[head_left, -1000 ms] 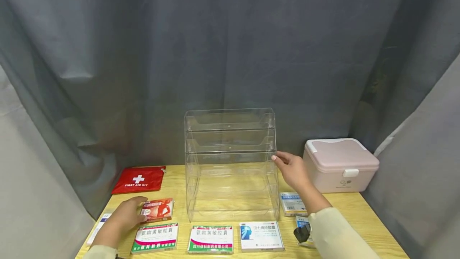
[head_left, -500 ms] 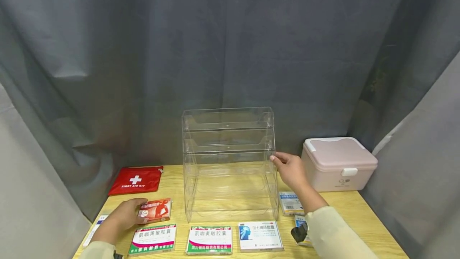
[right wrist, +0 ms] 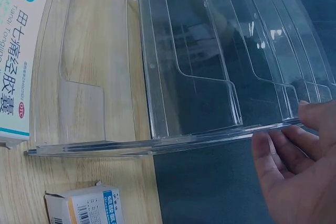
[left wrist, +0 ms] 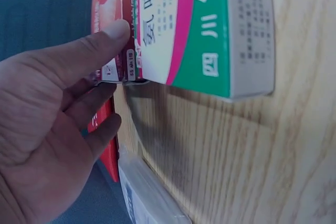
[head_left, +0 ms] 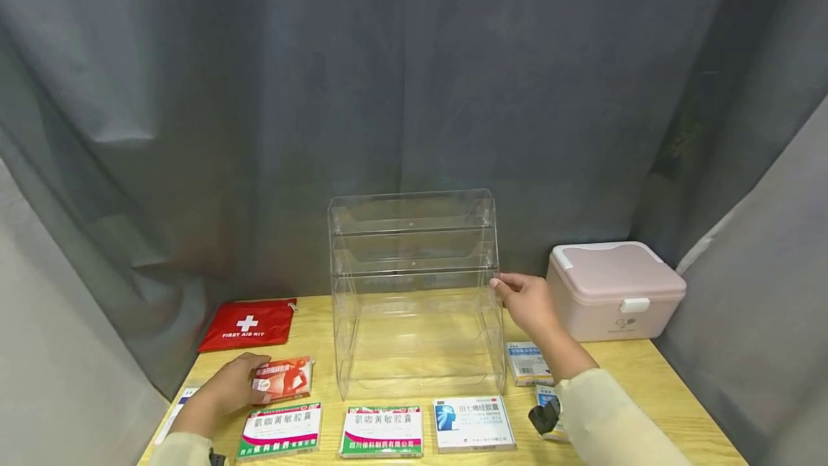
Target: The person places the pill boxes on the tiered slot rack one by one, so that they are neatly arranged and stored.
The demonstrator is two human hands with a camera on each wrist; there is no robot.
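At the left of the head view, my left hand [head_left: 223, 390] pinches the left end of a small red medicine box [head_left: 284, 380] lying on the table. In the left wrist view its thumb lies over the box's side; the fingertips behind are partly hidden. A clear plastic tiered display rack [head_left: 414, 270] stands upright in the middle. My right hand [head_left: 532, 308] holds the rack's right edge, thumb in front and fingers behind, as the right wrist view shows. Just in front of the red box lies a white, green and pink capsule box [head_left: 280, 430].
Another green and pink box [head_left: 382, 431] and a white-blue box [head_left: 474, 423] lie before the rack. Blue-white boxes [head_left: 527, 364] sit under the right forearm. A red first aid pouch [head_left: 247, 326] lies back left; a pink lidded case [head_left: 617, 300] stands back right. Grey curtains enclose the table.
The head view has shifted slightly. Both hands keep their places on the red medicine box and the rack.
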